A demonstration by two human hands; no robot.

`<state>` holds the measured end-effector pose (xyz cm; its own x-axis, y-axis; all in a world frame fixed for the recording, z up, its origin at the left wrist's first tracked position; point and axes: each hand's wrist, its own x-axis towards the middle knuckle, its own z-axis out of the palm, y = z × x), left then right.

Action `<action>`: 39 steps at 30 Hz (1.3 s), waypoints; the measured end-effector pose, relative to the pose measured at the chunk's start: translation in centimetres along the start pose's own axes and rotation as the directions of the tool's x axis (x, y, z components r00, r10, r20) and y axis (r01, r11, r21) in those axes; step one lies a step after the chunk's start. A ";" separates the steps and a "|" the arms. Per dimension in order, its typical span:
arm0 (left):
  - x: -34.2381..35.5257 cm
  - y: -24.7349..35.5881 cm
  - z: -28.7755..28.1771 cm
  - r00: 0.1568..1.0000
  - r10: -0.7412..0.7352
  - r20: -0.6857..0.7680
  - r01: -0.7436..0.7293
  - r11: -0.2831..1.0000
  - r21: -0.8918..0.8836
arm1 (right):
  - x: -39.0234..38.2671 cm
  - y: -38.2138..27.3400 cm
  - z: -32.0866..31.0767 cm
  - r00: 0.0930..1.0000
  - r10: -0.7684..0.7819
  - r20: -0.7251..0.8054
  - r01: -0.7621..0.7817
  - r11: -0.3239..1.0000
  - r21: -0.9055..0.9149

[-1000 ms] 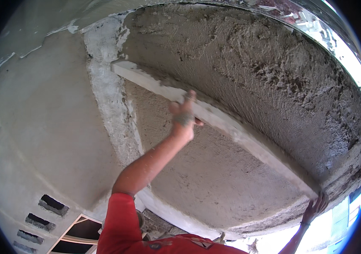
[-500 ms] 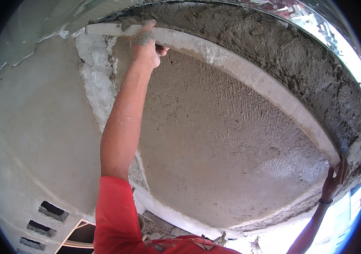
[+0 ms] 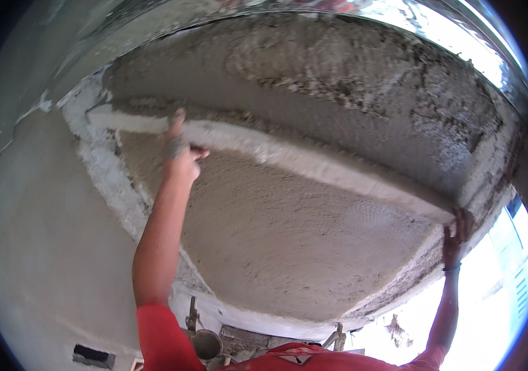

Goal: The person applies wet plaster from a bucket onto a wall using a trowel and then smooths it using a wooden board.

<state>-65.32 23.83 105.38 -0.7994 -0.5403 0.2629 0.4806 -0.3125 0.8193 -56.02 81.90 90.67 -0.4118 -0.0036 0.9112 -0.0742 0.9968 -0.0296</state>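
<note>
Up at the left of centre, the fingers of the left hand [image 3: 180, 153] are curled tight around the near end of the long straightedge [image 3: 288, 162], one finger pointing up over its top edge. Over at the right edge of the frame, the right hand [image 3: 455, 236] is closed on the far end of the same board, a dark band seen at the wrist. The straightedge, pale and caked with mortar, is pressed flat against the wet plaster [image 3: 288, 247], running from the upper left down to the right. Rougher, unlevelled plaster [image 3: 338, 80] is seen above it. A white plaster strip [image 3: 100, 167] is seen beside the left end, and a smooth grey wall [image 3: 35, 247] fills the left
</note>
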 end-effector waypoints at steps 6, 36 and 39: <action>5.6 -0.3 -5.5 0.992 0.102 -0.079 -0.097 0.994 0.058 | -0.5 -5.2 1.3 0.998 -0.035 -0.058 0.036 0.999 0.000; -5.5 4.7 11.7 0.959 0.190 0.209 -0.182 0.982 -0.057 | 14.7 18.9 -5.4 0.956 -0.149 -0.252 0.075 0.957 -0.280; -4.6 5.0 10.4 0.970 0.222 0.101 -0.223 0.975 0.000 | 13.5 14.5 -4.4 0.972 -0.143 -0.188 0.117 0.982 -0.146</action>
<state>-63.01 32.86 113.55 -0.7051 -0.5147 0.4878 0.6465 -0.1840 0.7403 -58.71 96.68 104.35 -0.2186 -0.1313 0.9670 0.0119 0.9905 0.1372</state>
